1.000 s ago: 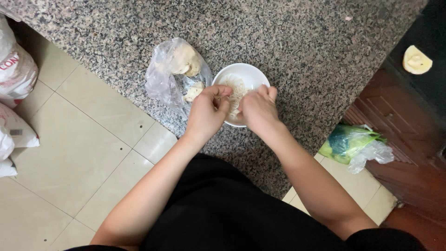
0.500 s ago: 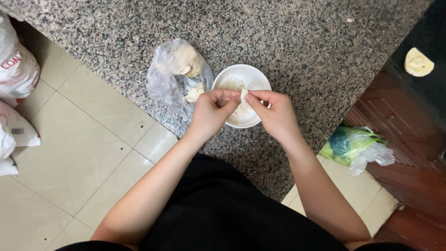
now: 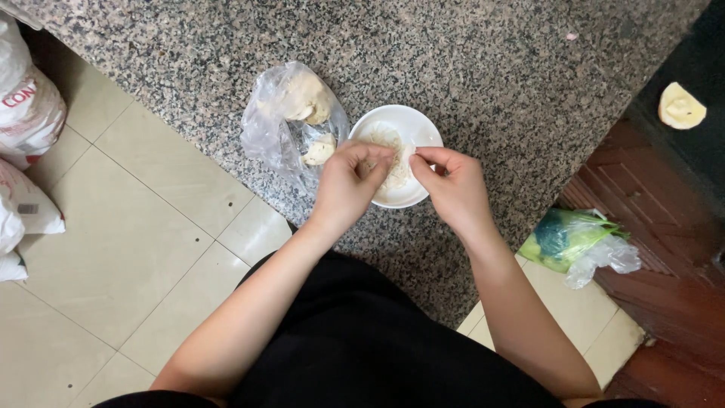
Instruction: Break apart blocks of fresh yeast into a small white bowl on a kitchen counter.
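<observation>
I see my left hand (image 3: 349, 181) and right hand (image 3: 451, 185) have drawn apart over the white bowl (image 3: 420, 128), each pinching a pale strip (image 3: 405, 157) between them.

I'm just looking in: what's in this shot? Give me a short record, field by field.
surface: speckled granite counter
left hand: over the white bowl, fingers pinching a pale piece
right hand: pinching the same pale piece from the other side
bowl contents: pale shredded bits
beside bowl: clear plastic bag with pale lumps
floor: green plastic bag; white sacks
</observation>
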